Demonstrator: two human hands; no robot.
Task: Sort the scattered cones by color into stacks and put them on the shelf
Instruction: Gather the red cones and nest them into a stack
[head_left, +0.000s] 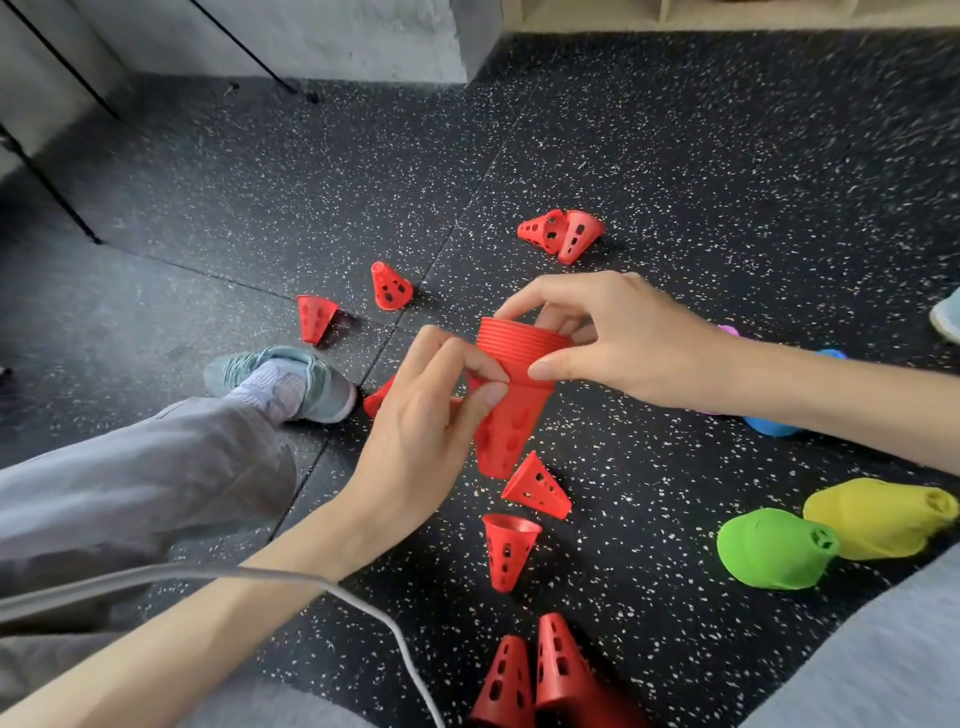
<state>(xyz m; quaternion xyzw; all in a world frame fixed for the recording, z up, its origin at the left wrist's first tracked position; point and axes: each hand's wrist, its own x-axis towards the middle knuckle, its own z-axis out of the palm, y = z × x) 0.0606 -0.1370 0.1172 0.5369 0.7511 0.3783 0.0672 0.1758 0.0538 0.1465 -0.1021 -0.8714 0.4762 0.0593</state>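
Observation:
An upside-down stack of red cones (511, 395) hangs above the floor between both hands. My left hand (426, 426) grips its side, thumb and fingers curled round it. My right hand (608, 338) pinches the stacked rims at the top. Loose red cones lie scattered: two at the back (563, 235), one upright (390, 287), one on its side (314, 318), two just below the stack (537, 488) (508, 551), and two at the bottom edge (535, 675). A green stack (774, 548) and a yellow stack (878, 517) lie on their sides at the right.
The floor is black speckled rubber (675, 156). My shoe (291, 382) and grey trouser leg (130, 483) are at the left. A grey cable (363, 608) crosses my left forearm. Blue cones (774, 423) and a purple one (728, 330) peek from behind my right arm. The pale shelf base (727, 15) runs along the top.

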